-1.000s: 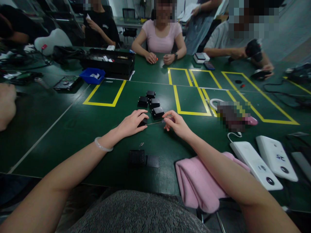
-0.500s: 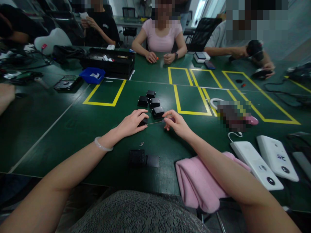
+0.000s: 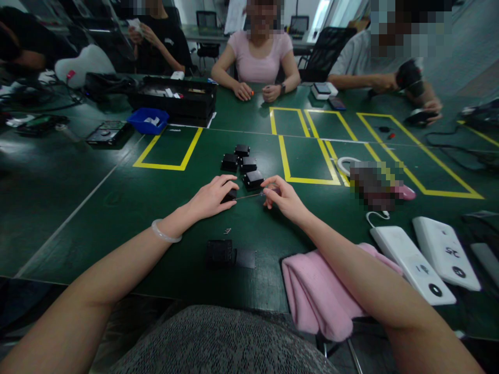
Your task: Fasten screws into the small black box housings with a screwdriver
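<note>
The left hand (image 3: 209,197) curls over a small black box (image 3: 230,195) on the green table (image 3: 128,202), gripping it. The right hand (image 3: 284,197) pinches a screwdriver (image 3: 249,196), its thin shaft pointing left to that box; whether the tip touches is hard to tell. Four similar boxes (image 3: 248,164) sit just beyond the hands; screws (image 3: 227,231) and an open case (image 3: 219,253) lie nearer the person.
</note>
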A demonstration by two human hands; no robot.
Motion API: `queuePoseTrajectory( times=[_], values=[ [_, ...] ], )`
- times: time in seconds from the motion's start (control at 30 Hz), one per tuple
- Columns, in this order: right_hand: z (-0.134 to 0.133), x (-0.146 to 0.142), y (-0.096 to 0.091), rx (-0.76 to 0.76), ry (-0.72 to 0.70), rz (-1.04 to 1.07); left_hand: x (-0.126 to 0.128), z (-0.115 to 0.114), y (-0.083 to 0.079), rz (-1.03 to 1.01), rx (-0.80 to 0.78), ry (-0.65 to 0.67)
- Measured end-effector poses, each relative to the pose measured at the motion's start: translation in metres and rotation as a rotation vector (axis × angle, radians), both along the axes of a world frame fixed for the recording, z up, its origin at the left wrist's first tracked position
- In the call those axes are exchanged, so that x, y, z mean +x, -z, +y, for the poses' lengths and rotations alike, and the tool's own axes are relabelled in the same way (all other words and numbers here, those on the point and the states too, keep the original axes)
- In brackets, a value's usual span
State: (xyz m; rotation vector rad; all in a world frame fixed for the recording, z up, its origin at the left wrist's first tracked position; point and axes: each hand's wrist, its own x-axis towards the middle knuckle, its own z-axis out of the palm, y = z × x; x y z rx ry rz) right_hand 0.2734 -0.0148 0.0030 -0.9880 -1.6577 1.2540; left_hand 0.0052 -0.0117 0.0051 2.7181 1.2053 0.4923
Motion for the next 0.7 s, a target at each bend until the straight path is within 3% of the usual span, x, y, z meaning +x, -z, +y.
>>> queuePoseTrajectory(
  times=[0.7],
  values=[
    [-0.0006,-0.0001,-0.0009,-0.041,-0.016,-0.025,0.0001,0.0007,0.0021,-0.010,-0.002,-0.005]
  ],
)
